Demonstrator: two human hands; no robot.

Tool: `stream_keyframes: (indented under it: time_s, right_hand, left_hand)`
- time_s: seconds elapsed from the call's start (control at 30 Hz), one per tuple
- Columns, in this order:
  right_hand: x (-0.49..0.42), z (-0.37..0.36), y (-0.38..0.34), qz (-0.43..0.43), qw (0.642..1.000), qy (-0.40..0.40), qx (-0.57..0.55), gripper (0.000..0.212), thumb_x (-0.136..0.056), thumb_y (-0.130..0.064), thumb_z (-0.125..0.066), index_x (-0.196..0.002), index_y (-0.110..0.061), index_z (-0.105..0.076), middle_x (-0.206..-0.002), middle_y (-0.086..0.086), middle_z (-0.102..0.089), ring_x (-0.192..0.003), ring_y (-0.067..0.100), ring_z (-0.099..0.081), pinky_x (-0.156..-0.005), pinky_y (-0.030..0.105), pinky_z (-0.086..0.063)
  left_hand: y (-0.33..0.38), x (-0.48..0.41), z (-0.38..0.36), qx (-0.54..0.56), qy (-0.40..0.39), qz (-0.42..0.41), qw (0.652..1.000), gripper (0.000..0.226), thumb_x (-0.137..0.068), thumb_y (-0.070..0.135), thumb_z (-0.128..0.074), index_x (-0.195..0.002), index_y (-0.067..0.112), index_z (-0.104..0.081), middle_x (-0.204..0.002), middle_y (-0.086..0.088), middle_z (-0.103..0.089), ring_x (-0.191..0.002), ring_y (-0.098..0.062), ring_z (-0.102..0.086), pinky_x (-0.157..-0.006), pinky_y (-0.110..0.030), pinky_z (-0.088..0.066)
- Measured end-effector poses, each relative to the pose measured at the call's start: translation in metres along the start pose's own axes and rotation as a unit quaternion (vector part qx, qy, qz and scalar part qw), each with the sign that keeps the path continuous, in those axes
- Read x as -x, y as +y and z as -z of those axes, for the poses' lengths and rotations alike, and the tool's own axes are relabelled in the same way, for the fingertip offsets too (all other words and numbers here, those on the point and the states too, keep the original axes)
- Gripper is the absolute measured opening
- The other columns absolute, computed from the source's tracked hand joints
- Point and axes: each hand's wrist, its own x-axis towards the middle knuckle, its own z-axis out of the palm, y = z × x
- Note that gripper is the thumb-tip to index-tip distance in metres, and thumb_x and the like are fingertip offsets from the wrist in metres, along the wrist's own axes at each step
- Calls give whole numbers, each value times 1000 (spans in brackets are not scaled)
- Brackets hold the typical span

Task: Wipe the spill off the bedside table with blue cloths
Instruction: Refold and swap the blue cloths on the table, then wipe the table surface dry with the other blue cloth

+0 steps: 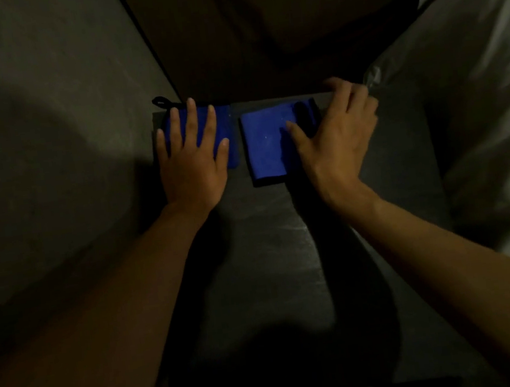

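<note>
Two hands at work on a dim bedside table (273, 271): my left hand (193, 162) lay flat, fingers straight and spread, pressing the left blue cloth (226, 118) against the table's far left corner, where a small black hanging loop (160, 102) stuck out past the edge. My right hand (333, 138) covered the right side of the right blue cloth (265, 145), thumb resting on the fabric and the other fingers bent over toward the far edge; the blur there made it impossible to tell whether they gripped the cloth's dark folded edge or only bore down on it. The two cloths sat side by side along the back of the table, close but not touching, both folded into small pads. A white-sheeted bed (477, 101) ran along the right, and a plain wall (46, 122) along the left. The step in hand appeared to be the wipe itself, with both pads at the far end of a stroke. A faint pale sheen (296, 230) showed on the dark surface nearer to me, between my forearms; in that light I could not say whether it was liquid or glare. If it was the spill, most of the table had yet to be covered. The next move would call for steady downward pressure and a pull of both pads toward me across that patch, keeping them flat so they did not bunch or slip off the edge.
</note>
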Motion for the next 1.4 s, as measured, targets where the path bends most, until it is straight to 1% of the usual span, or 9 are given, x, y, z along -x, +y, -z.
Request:
stream_keyframes:
  time_s: [0.03,0.07,0.13,0.17,0.23,0.43,0.6,0.9,1.4]
  right_hand:
    - [3,0,-3,65,997,21,40,67,-88,-38,-71,-144,-12,-44,-144,16,-48,-132,31,-47,-108,38,-38]
    - [7,-4,-8,126,990,-4,61,69,-92,-40,-66,-149,-11,-41,-153,19,-42,-141,33,-40,-117,41,-28]
    - [15,-20,-15,213,959,-132,133,69,-102,-48,-47,-158,-14,-28,-166,19,-23,-154,33,-18,-124,44,-6]
    - [21,-30,-18,221,940,-189,178,70,-105,-53,-34,-162,-15,-18,-169,18,-11,-157,31,-5,-124,44,4]
    - [28,-48,-22,207,925,-230,222,68,-107,-52,-15,-163,-15,-1,-170,16,6,-156,29,10,-123,44,13]
    - [14,-70,-40,174,939,-230,190,62,-107,-43,-8,-162,-17,3,-170,12,8,-156,27,14,-125,48,9]
    - [12,-65,-37,164,937,-234,200,59,-106,-45,-6,-162,-27,2,-171,6,9,-156,26,13,-120,65,9]
    - [1,-53,-4,178,932,-219,229,58,-107,-43,-12,-162,-29,-1,-171,6,6,-157,24,12,-122,60,8]
    - [-34,-6,81,194,929,-209,236,62,-103,-47,-10,-162,-27,-12,-171,5,-3,-157,24,4,-123,62,-1]
  left_hand:
    - [0,0,0,2,-1,-2,1000,59,-101,52,-15,-155,28,-7,-165,-5,-5,-150,-30,-3,-119,-55,-8]
    - [-1,0,-1,3,0,-2,1000,59,-101,53,-14,-155,29,-7,-165,-5,-5,-151,-29,-2,-119,-54,-8]
    - [-1,1,-2,5,5,3,1000,59,-101,53,-14,-155,29,-7,-165,-4,-5,-151,-29,-2,-120,-54,-8]
    - [-1,1,-2,7,6,6,1000,59,-101,53,-14,-155,29,-8,-165,-4,-6,-151,-28,-3,-120,-53,-8]
    - [0,1,-2,16,6,9,1000,59,-101,52,-15,-155,29,-11,-165,-3,-7,-151,-27,-3,-120,-53,-7]
    - [-1,2,-1,28,11,11,999,59,-100,52,-17,-155,29,-16,-164,-4,-9,-151,-27,-4,-120,-53,-8]
    - [0,2,0,34,11,6,999,59,-101,52,-17,-155,29,-16,-164,-4,-10,-151,-27,-4,-119,-53,-8]
    - [0,1,-1,19,10,4,1000,58,-101,51,-17,-155,29,-14,-164,-5,-9,-151,-28,-4,-120,-53,-9]
    - [1,-1,0,2,-14,15,1000,59,-100,51,-17,-155,29,-9,-165,-5,-4,-151,-28,-1,-120,-52,-7]
